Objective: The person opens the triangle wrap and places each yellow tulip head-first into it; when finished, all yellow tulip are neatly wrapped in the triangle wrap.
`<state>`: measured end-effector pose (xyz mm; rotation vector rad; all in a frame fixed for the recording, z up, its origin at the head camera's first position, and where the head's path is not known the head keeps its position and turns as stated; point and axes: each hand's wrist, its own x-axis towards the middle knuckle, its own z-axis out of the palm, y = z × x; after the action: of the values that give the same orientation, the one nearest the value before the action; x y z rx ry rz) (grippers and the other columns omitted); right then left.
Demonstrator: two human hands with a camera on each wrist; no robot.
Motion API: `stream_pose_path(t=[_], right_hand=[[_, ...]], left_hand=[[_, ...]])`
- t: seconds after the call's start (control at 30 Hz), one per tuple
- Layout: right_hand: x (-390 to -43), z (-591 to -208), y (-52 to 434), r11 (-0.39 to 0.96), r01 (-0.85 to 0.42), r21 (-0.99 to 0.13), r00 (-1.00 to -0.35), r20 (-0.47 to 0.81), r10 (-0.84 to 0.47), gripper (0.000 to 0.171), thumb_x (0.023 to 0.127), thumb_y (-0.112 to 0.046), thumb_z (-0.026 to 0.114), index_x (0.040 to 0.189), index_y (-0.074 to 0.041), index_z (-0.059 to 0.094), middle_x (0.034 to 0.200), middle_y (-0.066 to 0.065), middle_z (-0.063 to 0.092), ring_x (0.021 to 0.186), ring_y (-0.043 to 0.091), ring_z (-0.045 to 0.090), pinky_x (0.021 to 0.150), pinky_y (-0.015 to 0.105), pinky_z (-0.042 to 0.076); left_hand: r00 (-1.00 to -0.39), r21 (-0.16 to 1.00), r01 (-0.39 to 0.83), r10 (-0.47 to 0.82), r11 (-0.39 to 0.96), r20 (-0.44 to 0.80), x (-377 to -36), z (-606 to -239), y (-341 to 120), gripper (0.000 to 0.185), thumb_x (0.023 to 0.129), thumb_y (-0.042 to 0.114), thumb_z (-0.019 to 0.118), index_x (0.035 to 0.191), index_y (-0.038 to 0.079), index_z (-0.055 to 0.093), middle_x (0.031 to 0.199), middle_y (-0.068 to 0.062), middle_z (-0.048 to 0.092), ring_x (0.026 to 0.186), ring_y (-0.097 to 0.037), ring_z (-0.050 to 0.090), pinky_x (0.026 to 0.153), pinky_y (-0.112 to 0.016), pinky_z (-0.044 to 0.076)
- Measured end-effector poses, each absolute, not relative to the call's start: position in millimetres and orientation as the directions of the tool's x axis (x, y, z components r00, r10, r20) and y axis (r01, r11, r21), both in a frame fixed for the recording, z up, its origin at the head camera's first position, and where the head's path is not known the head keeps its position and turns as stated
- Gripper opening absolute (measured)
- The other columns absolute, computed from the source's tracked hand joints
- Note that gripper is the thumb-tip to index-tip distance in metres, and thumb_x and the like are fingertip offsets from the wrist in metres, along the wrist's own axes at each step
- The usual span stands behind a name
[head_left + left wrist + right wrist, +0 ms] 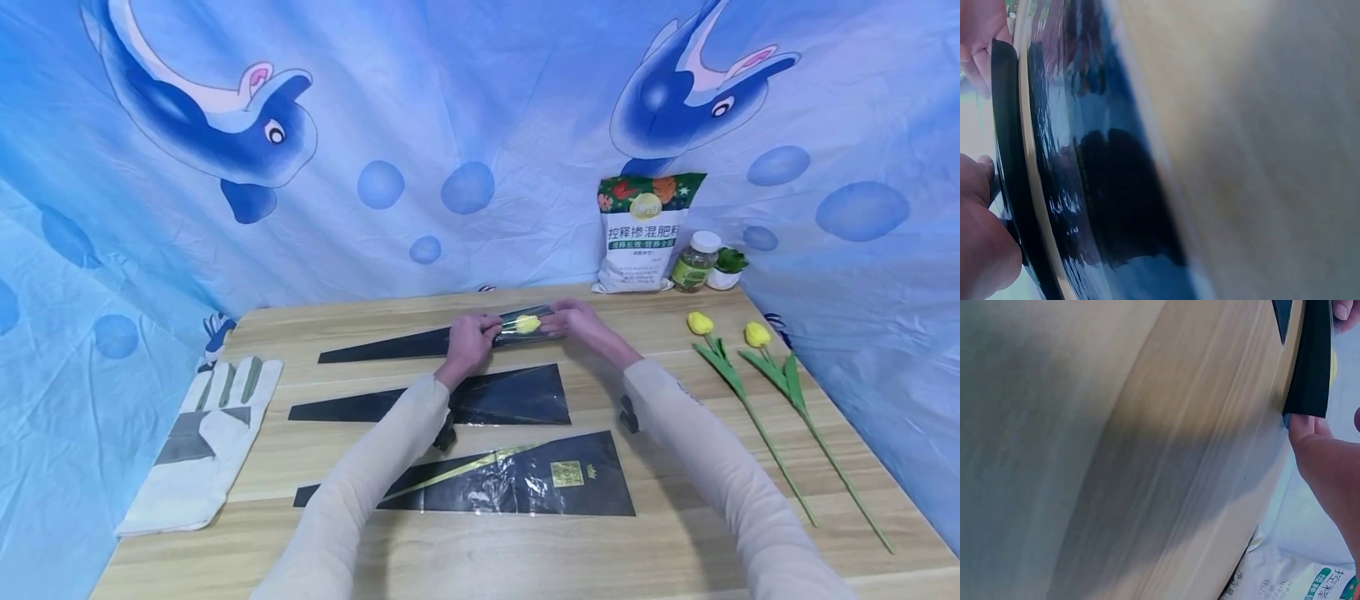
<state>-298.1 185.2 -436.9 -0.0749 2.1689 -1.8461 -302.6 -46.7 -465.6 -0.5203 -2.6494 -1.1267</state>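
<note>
At the far side of the table a yellow tulip (528, 324) shows through the clear front of a black flower sleeve (408, 345). My left hand (467, 342) pinches this sleeve near its middle, just left of the bloom. At the wide end, my right hand (581, 325) reaches in from the right, fingertips beside the bloom. In the right wrist view, its fingers (1310, 428) pass under or into the black sleeve edge, with the thumb apart. The stem is hidden. Two more sleeves lie flat nearer me: a plain black one (517, 396) and a gold-printed one (525, 479).
Two yellow tulips with green stems (750, 408) (817, 425) lie on the right. White-and-grey gloves (198, 454) lie at the left edge. A fertilizer bag (641, 237), a white-lidded jar (696, 262) and a small potted plant (726, 268) stand at the back right.
</note>
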Motion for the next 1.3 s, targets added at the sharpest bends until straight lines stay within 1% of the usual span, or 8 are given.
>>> stream_pose_path(t=[0.17,0.3,0.43,0.5,0.6,0.7,0.93,1.3], right_hand=[[-291,-436,195,0.315,0.091,-0.945,-0.981,-0.14,-0.137,0.05,0.101,-0.013,0.053,0.144,0.008,0.038,0.131,0.028,0.057,0.118,0.041,0.057,0.1,0.046,0.049],[-281,-435,206,0.409,0.015,-0.912,-0.995,-0.055,-0.086,0.047,0.1,-0.012,0.053,0.142,0.006,0.043,0.13,0.025,0.057,0.119,0.039,0.056,0.102,0.048,0.046],[-266,-432,217,0.447,-0.034,-0.894,-0.996,-0.008,-0.091,0.046,0.097,-0.005,0.052,0.141,0.009,0.043,0.131,0.026,0.057,0.123,0.04,0.053,0.108,0.049,0.04],[-257,-430,223,0.468,-0.049,-0.883,-0.995,0.002,-0.102,0.046,0.098,-0.005,0.052,0.141,0.009,0.044,0.132,0.026,0.057,0.123,0.04,0.052,0.109,0.05,0.038],[-243,-425,232,0.491,-0.075,-0.868,-0.994,0.026,-0.105,0.045,0.099,-0.007,0.055,0.14,0.009,0.046,0.131,0.025,0.058,0.122,0.039,0.054,0.108,0.051,0.038],[-230,-420,239,0.496,-0.093,-0.863,-0.993,0.043,-0.111,0.045,0.099,-0.008,0.057,0.138,0.009,0.046,0.129,0.026,0.059,0.12,0.04,0.055,0.107,0.052,0.039],[-208,-427,242,0.431,-0.039,-0.902,-0.987,-0.032,-0.157,0.049,0.1,-0.01,0.057,0.142,0.01,0.042,0.133,0.029,0.056,0.121,0.043,0.054,0.105,0.053,0.041],[-188,-446,235,0.454,-0.066,-0.889,-0.984,-0.018,-0.179,0.04,0.1,-0.007,0.056,0.135,0.01,0.048,0.124,0.026,0.062,0.109,0.039,0.062,0.088,0.046,0.054]], left_hand=[[-0.923,0.642,0.383,0.24,0.664,0.301,-302,-467,-47,0.019,0.095,0.012,0.071,0.112,0.007,0.077,0.114,-0.011,0.071,0.119,-0.029,0.062,0.101,-0.041,0.048],[-0.909,0.59,0.414,0.276,0.693,0.313,-301,-465,-49,0.024,0.095,0.014,0.07,0.118,0.008,0.074,0.119,-0.012,0.07,0.125,-0.033,0.057,0.106,-0.045,0.044],[-0.837,0.46,0.528,0.346,0.714,0.423,-291,-460,-57,0.027,0.093,0.011,0.072,0.118,0.002,0.073,0.12,-0.016,0.069,0.124,-0.037,0.057,0.108,-0.052,0.039],[-0.789,0.406,0.581,0.366,0.706,0.493,-281,-454,-63,0.025,0.091,0.009,0.074,0.114,0.0,0.074,0.117,-0.017,0.07,0.117,-0.037,0.062,0.104,-0.053,0.044],[-0.734,0.386,0.646,0.397,0.659,0.551,-262,-445,-70,0.02,0.088,0.006,0.077,0.107,-0.001,0.076,0.109,-0.017,0.073,0.106,-0.036,0.068,0.095,-0.051,0.052],[-0.71,0.385,0.689,0.469,0.613,0.525,-241,-442,-74,0.02,0.087,0.007,0.077,0.105,-0.002,0.076,0.105,-0.017,0.074,0.104,-0.035,0.069,0.093,-0.053,0.052],[-0.769,0.461,0.64,0.519,0.616,0.374,-210,-456,-75,0.033,0.088,0.013,0.077,0.115,-0.006,0.071,0.12,-0.021,0.068,0.119,-0.041,0.06,0.108,-0.057,0.038],[-0.796,0.494,0.598,0.541,0.631,0.273,-199,-470,-73,0.045,0.091,0.021,0.076,0.128,-0.002,0.066,0.135,-0.018,0.06,0.132,-0.042,0.048,0.113,-0.058,0.028]])
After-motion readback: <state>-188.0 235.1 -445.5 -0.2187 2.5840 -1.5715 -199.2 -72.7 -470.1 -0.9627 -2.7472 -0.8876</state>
